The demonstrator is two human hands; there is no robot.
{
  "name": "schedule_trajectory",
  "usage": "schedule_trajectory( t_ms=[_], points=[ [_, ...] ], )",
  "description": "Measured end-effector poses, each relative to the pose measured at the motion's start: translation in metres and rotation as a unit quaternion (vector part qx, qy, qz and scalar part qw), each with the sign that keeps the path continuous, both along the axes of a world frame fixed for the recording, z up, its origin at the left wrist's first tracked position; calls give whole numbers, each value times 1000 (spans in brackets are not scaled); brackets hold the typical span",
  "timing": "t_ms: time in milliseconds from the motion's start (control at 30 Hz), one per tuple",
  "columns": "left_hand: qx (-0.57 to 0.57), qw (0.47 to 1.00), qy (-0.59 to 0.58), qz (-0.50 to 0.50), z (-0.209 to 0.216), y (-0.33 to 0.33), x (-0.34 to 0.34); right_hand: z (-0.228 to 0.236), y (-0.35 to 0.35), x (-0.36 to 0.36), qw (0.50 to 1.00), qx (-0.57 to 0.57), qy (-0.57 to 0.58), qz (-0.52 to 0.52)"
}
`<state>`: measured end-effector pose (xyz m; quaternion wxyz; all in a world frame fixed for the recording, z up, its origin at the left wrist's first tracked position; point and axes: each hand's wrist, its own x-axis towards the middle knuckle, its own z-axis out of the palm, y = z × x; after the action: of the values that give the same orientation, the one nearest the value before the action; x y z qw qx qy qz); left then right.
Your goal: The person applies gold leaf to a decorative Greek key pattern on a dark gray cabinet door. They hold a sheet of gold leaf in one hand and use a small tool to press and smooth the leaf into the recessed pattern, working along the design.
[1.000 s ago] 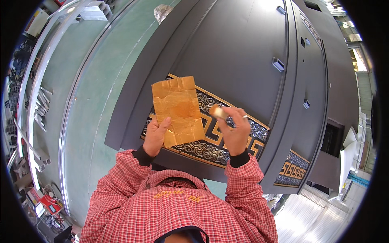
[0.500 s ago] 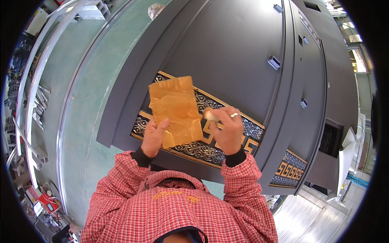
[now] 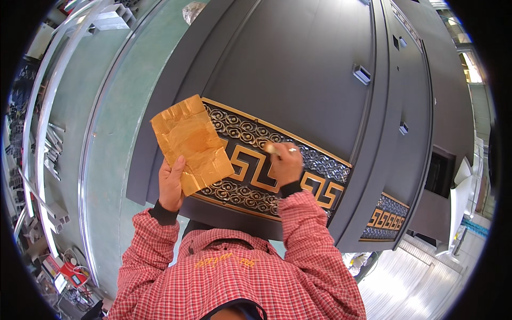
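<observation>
My left hand grips the lower edge of a creased, gold-coloured sheet of card, its thumb lying on top. A darker, wet-looking patch marks the sheet's middle. In my right hand, fingers closed, is a small brush with a pale body and a tan tip; most of it is hidden by the fingers. The tip is at the upper row of raised swirls on a decorative panel. Gold key-pattern bars and gold border strips run across this panel, and the upper swirls beside the brush look partly gold, those farther right silvery.
The panel belongs to a large dark grey door-like slab with small metal brackets. A second patterned panel lies at the right. Green floor, metal rails and a red machine are on the left.
My left hand has carried the gold sheet left and tilted it, uncovering more of the panel. My right hand has shifted slightly left, bringing the brush to the upper swirls.
</observation>
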<state>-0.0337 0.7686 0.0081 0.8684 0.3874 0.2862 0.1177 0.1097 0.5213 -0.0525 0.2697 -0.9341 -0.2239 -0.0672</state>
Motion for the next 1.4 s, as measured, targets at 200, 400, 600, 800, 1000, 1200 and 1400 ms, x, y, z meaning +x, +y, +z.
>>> schedule_trajectory(
  t_ms=[200, 400, 600, 800, 1000, 1200, 1400],
  points=[
    [-4, 1000, 7, -6, 1, 4, 5, 10, -71, 8, 990, -39, 27, -129],
    [15, 999, 6, -35, -5, 7, 8, -6, 17, 6, 999, -5, 1, -34],
    [14, 1000, 6, -19, 3, 11, 7, -2, -82, 20, 983, -76, 36, -161],
    [17, 999, 5, -37, 0, 9, 11, -13, -23, 15, 988, -72, 34, -132],
    [32, 999, 12, -36, 4, 13, 9, -8, -3, 13, 993, -56, 10, -100],
    [25, 999, 6, -29, 4, 13, 7, 4, -85, 8, 979, -35, 41, -195],
    [35, 998, 0, -48, 5, 9, 12, -1, 5, -10, 999, 10, 5, -50]
  ],
)
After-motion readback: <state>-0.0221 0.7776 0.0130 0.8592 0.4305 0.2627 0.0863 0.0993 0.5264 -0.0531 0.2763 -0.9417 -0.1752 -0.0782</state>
